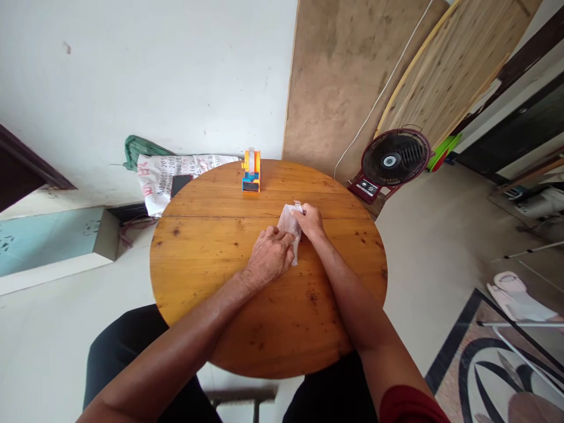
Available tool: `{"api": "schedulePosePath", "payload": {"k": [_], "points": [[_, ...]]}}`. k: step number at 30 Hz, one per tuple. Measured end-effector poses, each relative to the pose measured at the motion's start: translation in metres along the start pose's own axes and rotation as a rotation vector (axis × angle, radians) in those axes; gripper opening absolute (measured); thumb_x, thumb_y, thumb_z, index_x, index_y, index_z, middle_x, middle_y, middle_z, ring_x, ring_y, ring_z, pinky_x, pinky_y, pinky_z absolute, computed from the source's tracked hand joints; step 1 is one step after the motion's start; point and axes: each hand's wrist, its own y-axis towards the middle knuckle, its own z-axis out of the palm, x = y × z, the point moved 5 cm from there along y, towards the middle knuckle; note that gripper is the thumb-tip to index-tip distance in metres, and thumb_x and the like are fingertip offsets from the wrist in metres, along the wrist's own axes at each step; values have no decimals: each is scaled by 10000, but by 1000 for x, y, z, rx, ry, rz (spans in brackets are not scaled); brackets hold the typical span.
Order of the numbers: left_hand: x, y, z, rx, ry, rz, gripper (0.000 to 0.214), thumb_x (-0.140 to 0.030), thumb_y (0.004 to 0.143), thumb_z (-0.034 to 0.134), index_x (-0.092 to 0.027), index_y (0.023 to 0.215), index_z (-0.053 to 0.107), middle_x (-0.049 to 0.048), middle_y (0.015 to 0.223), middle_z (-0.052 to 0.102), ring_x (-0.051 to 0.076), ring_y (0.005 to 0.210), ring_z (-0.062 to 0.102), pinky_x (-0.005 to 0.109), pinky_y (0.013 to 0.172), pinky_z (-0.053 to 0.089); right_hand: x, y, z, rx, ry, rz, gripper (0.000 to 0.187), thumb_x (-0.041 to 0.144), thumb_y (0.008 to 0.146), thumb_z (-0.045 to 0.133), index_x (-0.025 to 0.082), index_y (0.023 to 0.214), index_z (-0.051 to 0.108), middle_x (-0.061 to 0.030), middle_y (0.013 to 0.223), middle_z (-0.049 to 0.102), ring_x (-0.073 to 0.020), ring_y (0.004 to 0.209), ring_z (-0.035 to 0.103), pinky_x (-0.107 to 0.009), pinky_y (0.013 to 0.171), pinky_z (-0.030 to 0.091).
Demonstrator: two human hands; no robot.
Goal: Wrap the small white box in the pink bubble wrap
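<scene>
A small white, crinkled wrapped packet lies on the round wooden table, and its material looks like thin plastic or bubble wrap. My right hand pinches its upper right edge, close to a short bit of clear tape sticking up there. From the lower left, my left hand grips the packet's middle and lower part, fingers bent over it. Whatever is inside the wrapping is hidden. Beyond both hands, a blue and orange tape dispenser with a roll of tape stands upright near the far edge.
The wooden table sits against a white wall. A dark red fan heater stands past its right far edge. Behind the left far edge lies a printed white sack. A drying rack is on the floor at right.
</scene>
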Motion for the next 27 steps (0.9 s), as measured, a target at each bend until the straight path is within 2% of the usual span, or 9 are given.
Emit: {"api": "schedulePosePath", "payload": {"k": [4,7,11,14,16,20,24,27], "points": [[1,0,0,6,-6,-23,294,-169,885,503,-166,1128,668,99,993,716,288,1016,527,428,880,467,-2,-1,0,-3,213,49,265,432,697,615,218,628,474,67,573,450,-116,584,418,-232,526,314],[1,-1,0,-3,-6,-34,285,-168,880,508,-171,1113,672,93,991,715,288,1022,533,426,878,464,7,-6,-2,23,418,77,281,435,671,636,216,640,462,74,582,431,-104,577,407,-230,529,330],[2,-1,-2,3,-12,-73,292,-190,888,508,-184,1127,675,83,990,713,289,1030,531,425,891,451,27,-13,-4,152,665,103,332,454,621,708,209,710,501,51,649,519,-117,612,487,-244,578,394],[3,-1,-4,20,-15,-100,309,-204,893,504,-205,1153,670,70,1065,709,280,1030,526,416,899,438,38,-19,-6,253,776,172,388,452,566,771,207,790,569,20,723,608,-150,671,559,-266,620,438],[3,-1,-4,38,-11,-112,307,-213,898,495,-211,1148,672,68,1111,699,279,1031,524,417,898,431,42,-23,-9,302,788,193,399,453,551,793,206,787,586,10,740,631,-162,688,578,-279,637,452],[4,-1,-3,41,-8,-132,301,-226,904,480,-215,1130,678,74,1155,672,291,1047,514,434,896,424,53,-32,-16,330,739,124,373,466,583,789,202,704,554,26,695,602,-146,661,559,-279,633,446],[8,-3,-1,8,-5,-180,306,-263,900,502,-228,1141,687,94,1218,620,302,1078,504,436,899,424,58,-35,-18,233,680,56,348,459,601,759,202,681,538,47,655,553,-122,627,509,-252,590,409],[11,-4,0,-12,-29,-207,306,-289,896,523,-244,1143,698,94,1258,584,298,1099,496,427,925,420,57,-33,-16,145,644,59,335,446,596,732,206,656,507,55,625,517,-112,598,469,-240,548,371]]}}
